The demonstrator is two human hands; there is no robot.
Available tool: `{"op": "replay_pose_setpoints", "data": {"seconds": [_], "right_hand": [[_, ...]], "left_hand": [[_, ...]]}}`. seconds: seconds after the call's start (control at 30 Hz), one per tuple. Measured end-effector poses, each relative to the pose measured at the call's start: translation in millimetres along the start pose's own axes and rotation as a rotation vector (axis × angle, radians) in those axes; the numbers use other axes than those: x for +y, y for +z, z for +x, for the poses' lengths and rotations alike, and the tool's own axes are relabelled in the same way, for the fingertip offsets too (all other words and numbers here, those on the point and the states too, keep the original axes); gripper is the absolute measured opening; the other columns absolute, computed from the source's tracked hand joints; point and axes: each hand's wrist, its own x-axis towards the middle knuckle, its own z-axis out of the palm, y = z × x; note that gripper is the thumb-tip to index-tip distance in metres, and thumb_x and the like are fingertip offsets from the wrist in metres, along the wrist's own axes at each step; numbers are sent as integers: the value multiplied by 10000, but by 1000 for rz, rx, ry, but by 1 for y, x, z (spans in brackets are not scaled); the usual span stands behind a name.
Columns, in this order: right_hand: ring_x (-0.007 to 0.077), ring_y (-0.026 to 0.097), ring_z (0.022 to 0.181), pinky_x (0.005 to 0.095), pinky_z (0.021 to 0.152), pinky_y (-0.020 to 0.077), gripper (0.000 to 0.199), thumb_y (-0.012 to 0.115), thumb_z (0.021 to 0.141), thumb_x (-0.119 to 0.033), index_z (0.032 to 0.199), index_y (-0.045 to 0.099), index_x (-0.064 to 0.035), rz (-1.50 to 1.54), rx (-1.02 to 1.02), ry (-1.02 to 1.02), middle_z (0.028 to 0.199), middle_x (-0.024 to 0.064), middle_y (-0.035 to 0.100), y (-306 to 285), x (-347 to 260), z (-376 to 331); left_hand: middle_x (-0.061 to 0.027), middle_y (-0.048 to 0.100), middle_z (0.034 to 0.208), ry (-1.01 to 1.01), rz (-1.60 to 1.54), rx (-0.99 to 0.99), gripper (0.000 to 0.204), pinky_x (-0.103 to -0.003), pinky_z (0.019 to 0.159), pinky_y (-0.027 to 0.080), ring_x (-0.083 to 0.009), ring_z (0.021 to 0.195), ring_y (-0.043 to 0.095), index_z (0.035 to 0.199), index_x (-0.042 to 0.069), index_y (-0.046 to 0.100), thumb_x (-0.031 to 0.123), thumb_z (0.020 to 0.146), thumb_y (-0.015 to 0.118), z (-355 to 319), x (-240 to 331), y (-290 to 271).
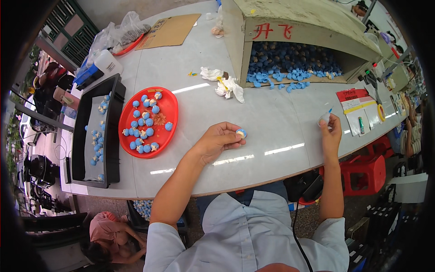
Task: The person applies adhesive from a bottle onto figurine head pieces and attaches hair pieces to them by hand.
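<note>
Blue little round piece sits in the fingertips of the left hand, just above the white table. It is round like a button, so it has no long side. Its flat face, blue at the edge and pale in the middle, points up and a bit to the right. The left fingers are curled and pinch it between thumb and first fingers.

The right hand is well apart, out to the right, lifted over the table. Its fingers are closed around a small clear bottle with a blue tip that points up.

To the left lies a red tray with many blue and white balls in it. Just beside that is a black tray with a grey sheet and more small blue bits. Near the top is a big box, open at the front, full of blue pieces. Crumpled white paper lies in front of the box. A red stool stands under the table edge on the right.
</note>
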Motion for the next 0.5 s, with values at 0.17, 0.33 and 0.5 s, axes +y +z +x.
{"op": "replay_pose_setpoints", "data": {"seconds": [0.17, 0.33, 0.5], "right_hand": [[124, 509, 807, 271, 766, 440, 246, 690, 834, -58, 1054, 606, 12, -178, 137, 26, 892, 33, 591, -26, 26, 20], [125, 520, 826, 272, 792, 441, 231, 677, 850, -55, 1056, 594, 10, -190, 145, 24, 923, 40, 599, -25, 28, 20], [127, 532, 937, 269, 874, 431, 264, 635, 890, -48, 1127, 538, 13, -74, 208, -116, 1049, 62, 587, -13, 18, 8]], "left_hand": [[-109, 664, 1071, -7, -26, 5, 265, -268, 878, 551, -222, 1009, 665, 1117, 17, 572, 27, 871, 671, 2, -2, -2], [-124, 642, 1111, 6, -47, 7, 304, -284, 894, 551, -244, 1037, 659, 1131, 2, 558, -14, 852, 675, 2, -1, 1], [-129, 633, 1125, 85, 5, -34, 339, -302, 916, 543, -262, 1084, 641, 1152, 13, 547, -16, 845, 688, 4, -5, 1]]}}
